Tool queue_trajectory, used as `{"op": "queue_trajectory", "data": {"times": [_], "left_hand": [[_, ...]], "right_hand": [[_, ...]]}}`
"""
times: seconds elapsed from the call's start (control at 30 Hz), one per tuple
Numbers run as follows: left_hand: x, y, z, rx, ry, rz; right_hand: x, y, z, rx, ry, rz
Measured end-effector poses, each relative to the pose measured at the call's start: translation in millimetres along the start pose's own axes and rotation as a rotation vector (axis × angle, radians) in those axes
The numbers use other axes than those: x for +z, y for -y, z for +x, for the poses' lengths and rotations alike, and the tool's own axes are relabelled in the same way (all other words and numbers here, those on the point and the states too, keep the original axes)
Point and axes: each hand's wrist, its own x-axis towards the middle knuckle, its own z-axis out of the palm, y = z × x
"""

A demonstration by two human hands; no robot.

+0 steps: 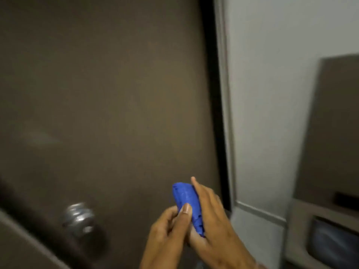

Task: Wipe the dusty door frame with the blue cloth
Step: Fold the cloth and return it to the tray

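The blue cloth [186,200] is bunched into a narrow wad, held between both hands low in the view. My left hand [167,230] grips its lower part with the thumb pressed on the front. My right hand [211,216] cups it from the right, fingers stretched along its back. Behind them stands a brown door [108,94]. The door frame [223,94] runs down its right side as a dark strip with a grey edge. The hands are a little left of the frame and do not touch it. The picture is blurred.
A round metal door knob [81,218] sticks out at the lower left of the door. A pale wall [268,84] lies right of the frame. At the far right stands a brown cabinet panel [334,123] with a dark screen-like object [332,241] below it.
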Motion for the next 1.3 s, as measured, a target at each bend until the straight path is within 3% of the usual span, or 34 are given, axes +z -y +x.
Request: {"op": "queue_trajectory", "data": {"times": [0.1,0.2,0.37,0.5,0.6,0.7,0.8,1.03,1.17,1.3], "left_hand": [[65,25,25,-0.065,0.238,0.081],[119,44,52,-0.155,0.425,0.136],[214,79,115,-0.25,0.555,0.196],[308,135,172,-0.379,0.619,0.212],[378,197,210,-0.513,0.723,0.255],[436,268,236,-0.635,0.756,0.315],[482,340,256,-0.658,0.767,0.312],[569,458,298,-0.281,0.74,0.505],[594,506,317,-0.066,0.771,0.683],[592,532,318,0.237,0.824,1.018]], "right_hand": [[-49,-51,-33,0.166,0.033,-0.158],[-91,-101,-51,0.377,0.09,-0.108],[-176,-207,-73,0.91,-0.077,0.393],[-210,-311,-95,1.171,-0.18,0.901],[-212,-393,-110,1.302,-0.361,1.04],[-215,-467,-132,1.398,-0.61,0.907],[-218,-534,-155,1.447,-0.663,0.735],[-206,-668,-173,1.478,-0.767,0.427],[-203,-725,-180,1.485,-0.604,0.176],[-202,-737,-191,1.298,-0.289,-0.4]]}}
